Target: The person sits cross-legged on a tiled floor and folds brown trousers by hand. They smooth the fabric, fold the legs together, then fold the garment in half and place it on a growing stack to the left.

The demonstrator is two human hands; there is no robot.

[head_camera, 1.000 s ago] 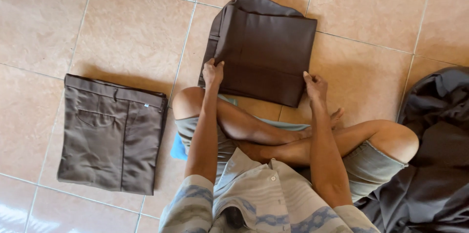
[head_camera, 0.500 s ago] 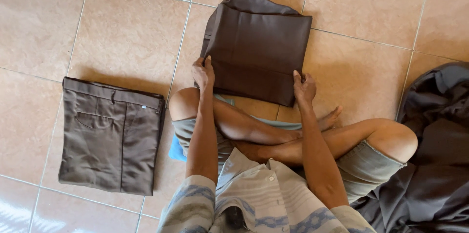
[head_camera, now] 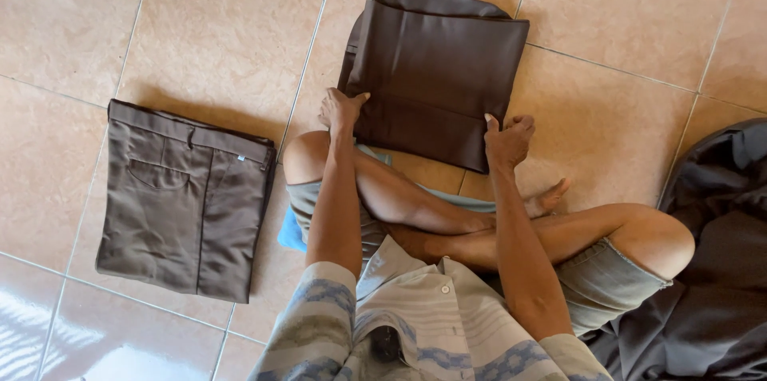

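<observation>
A dark brown, smooth-woven folded garment (head_camera: 435, 69) lies flat on the tan floor tiles, just beyond the crossed legs. It forms a rough rectangle, its far edge bunched and rounded, its near edge creased straight.
</observation>
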